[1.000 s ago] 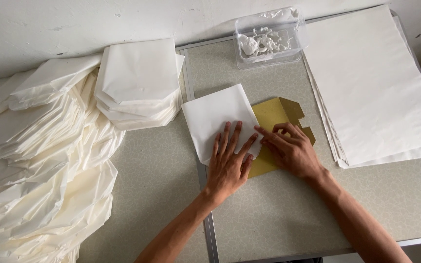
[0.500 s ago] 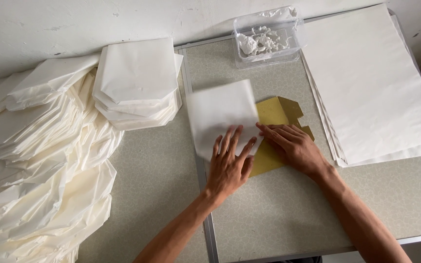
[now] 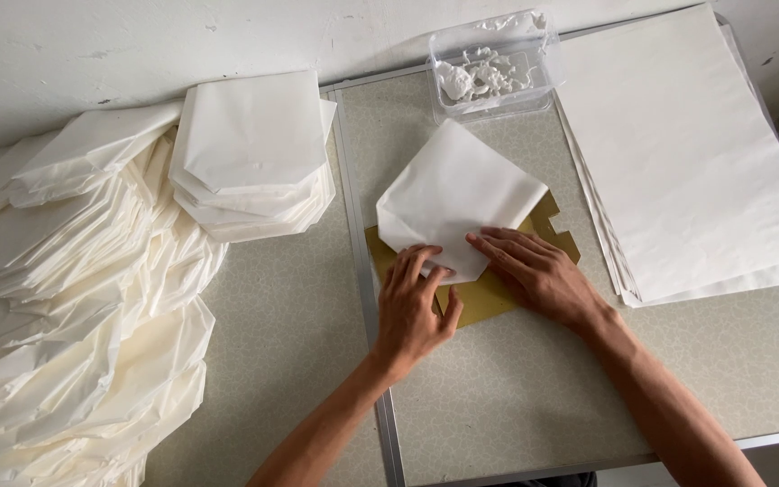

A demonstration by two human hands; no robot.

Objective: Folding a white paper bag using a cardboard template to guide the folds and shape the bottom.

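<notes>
A folded white paper piece (image 3: 457,194) lies tilted on a yellow-brown cardboard template (image 3: 489,293) in the middle of the table. My left hand (image 3: 416,307) has its fingertips on the paper's near left corner, fingers curled a little. My right hand (image 3: 538,271) lies flat on the near right edge of the paper and on the cardboard, fingers together and pointing left. Neither hand lifts the paper off the table.
A neat stack of folded white paper pieces (image 3: 250,153) sits at the back left, with a long spill of more (image 3: 74,298) along the left side. Large flat white sheets (image 3: 687,153) lie at the right. A clear plastic tub (image 3: 493,63) stands at the back.
The white paper has been turned and slid to the right over the cardboard, now covering most of it. Both hands moved with it and rest on its near edge.
</notes>
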